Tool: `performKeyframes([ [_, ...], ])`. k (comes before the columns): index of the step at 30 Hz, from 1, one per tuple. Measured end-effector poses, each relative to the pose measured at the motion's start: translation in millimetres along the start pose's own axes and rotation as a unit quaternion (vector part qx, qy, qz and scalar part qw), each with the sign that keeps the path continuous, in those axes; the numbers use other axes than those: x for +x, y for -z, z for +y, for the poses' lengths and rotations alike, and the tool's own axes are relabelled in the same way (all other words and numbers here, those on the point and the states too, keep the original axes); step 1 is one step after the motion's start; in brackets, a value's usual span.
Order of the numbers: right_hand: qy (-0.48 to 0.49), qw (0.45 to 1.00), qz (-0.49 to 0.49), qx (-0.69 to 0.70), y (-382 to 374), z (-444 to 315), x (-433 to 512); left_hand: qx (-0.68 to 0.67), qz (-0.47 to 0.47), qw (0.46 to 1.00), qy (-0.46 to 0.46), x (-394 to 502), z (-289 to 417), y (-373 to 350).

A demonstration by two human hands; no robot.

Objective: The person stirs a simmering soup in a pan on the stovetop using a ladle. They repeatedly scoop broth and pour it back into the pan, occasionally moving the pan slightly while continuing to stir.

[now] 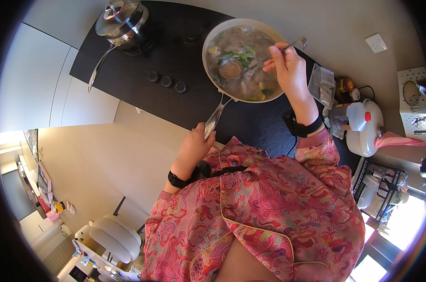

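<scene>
A wide, light-rimmed pan point(217, 85) full of cloudy broth stands on the black cooktop point(142, 102). Green leafy pieces, yellowish slices and pale pieces, perhaps meat, show in the liquid. My left hand point(196, 142) is closed around the pan's metal handle point(216, 116), on the near side. With my right hand point(290, 72) I hold a metal ladle point(231, 69) by its shaft, above the pan's right part. The round bowl of the ladle lies at the broth's surface and has liquid in it.
A lidded metal saucepan point(123, 26) stands at the upper left, its handle pointing towards the near edge. Three black knobs point(166, 81) sit on the cooktop. Clear plastic trays point(322, 83), a red-capped plastic jug point(350, 116) and a white rounded appliance point(364, 141) are at the right.
</scene>
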State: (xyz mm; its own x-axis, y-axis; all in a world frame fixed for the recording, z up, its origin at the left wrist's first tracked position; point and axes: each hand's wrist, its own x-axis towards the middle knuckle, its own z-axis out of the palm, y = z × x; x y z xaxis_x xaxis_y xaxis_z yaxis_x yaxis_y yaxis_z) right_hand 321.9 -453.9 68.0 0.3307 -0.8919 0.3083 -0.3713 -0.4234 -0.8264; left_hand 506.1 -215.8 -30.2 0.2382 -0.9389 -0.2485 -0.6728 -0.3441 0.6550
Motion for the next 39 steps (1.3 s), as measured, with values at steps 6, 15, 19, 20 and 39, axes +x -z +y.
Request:
performKeyframes([
  [6, -0.007, 1.000, 0.000, 0.006, 0, -1, 1, 0.009, 0.000, 1.000, -0.007, 0, 0, 0],
  [15, 0.000, 1.000, 0.002, 0.002, 0, 0, 1, -0.008, 0.000, 1.000, -0.003, 0, -1, -2],
  [19, 0.000, 1.000, 0.002, -0.003, 1, -2, 0, -0.014, 0.003, 1.000, -0.008, 0, -1, -2],
  [20, 0.000, 1.000, 0.003, -0.001, 1, -1, 0, -0.014, 0.005, 1.000, -0.010, -1, -1, -2],
  [39, 0.063, 0.998, -0.018, -0.007, 4, 0, -17, 0.000, 0.002, 1.000, -0.015, 0, 0, -2],
])
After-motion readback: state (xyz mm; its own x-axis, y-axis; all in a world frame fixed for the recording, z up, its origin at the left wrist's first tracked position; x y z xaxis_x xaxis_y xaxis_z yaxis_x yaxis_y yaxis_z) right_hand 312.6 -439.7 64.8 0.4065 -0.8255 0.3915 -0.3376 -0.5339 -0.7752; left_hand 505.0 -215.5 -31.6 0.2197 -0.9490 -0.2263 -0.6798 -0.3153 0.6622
